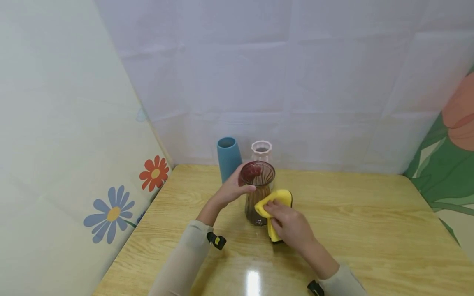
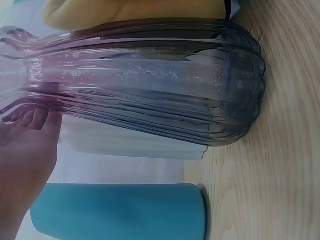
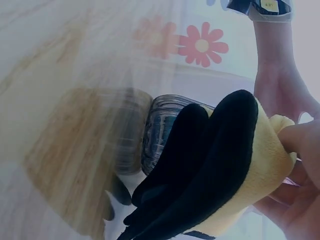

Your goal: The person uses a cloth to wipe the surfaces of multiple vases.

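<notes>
A ribbed glass vase, purplish at its neck and smoky grey lower down, stands on the table with its flared mouth up. My left hand grips it just under the rim, thumb on the near side. In the left wrist view, whitish specks mark the glass vase. Bunched in my right hand is a yellow cloth, held against the vase's right side. The right wrist view shows the black underside of the cloth hanging in folds, hiding much of the vase.
Behind the glass vase stand a blue vase on the left and a pale pink vase with a scalloped rim. The wooden table ends at a pale hanging sheet. A flower-printed sheet borders the left side.
</notes>
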Demonstrator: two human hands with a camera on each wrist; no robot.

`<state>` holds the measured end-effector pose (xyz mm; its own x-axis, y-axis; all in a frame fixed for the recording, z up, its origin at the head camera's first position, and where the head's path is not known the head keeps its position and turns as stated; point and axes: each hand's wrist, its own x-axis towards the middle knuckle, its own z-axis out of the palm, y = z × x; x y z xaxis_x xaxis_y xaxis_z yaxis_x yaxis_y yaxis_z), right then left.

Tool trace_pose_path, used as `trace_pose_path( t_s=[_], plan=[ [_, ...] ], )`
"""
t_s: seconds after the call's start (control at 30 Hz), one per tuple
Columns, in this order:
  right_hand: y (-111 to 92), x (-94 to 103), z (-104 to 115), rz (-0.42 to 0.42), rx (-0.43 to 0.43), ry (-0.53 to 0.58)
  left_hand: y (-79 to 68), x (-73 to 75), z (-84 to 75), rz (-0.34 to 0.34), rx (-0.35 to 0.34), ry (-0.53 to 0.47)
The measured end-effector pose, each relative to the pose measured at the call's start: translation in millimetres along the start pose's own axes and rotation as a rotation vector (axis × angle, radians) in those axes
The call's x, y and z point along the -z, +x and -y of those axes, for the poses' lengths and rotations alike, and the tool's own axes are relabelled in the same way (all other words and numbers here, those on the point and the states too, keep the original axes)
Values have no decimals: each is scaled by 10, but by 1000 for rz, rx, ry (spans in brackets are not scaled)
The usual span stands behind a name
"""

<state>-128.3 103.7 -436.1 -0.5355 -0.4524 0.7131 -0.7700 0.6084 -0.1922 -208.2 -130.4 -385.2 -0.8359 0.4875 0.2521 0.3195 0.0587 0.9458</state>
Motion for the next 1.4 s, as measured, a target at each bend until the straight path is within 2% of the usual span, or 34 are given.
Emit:
trace_pose_path(
  t_s=[0.47, 0.7, 0.8, 0.93, 1.07, 1.23, 1.33, 1.4],
  plan=[
    [-29, 7, 30, 141, -62, 11, 63, 55, 13, 54, -26, 10],
    [-20, 35, 28, 250, -97, 38, 113, 141, 68, 121, -7, -42],
    [-24, 70, 14, 259, -114, 69, 116, 168, 62, 156, 2, -78],
    [-22, 170, -29, 155, -111, 80, 69, 142, 38, 136, 23, -130],
    [14, 304, -87, -41, -45, 60, -45, 42, 3, 27, 20, -148],
    [108, 458, -142, -242, 18, 53, -175, -130, -94, -107, 19, -31],
    [156, 491, -184, -293, 30, 77, -189, -226, -140, -189, 37, 49],
    [180, 489, -211, -303, 31, 87, -179, -281, -156, -239, 45, 68]
  ],
)
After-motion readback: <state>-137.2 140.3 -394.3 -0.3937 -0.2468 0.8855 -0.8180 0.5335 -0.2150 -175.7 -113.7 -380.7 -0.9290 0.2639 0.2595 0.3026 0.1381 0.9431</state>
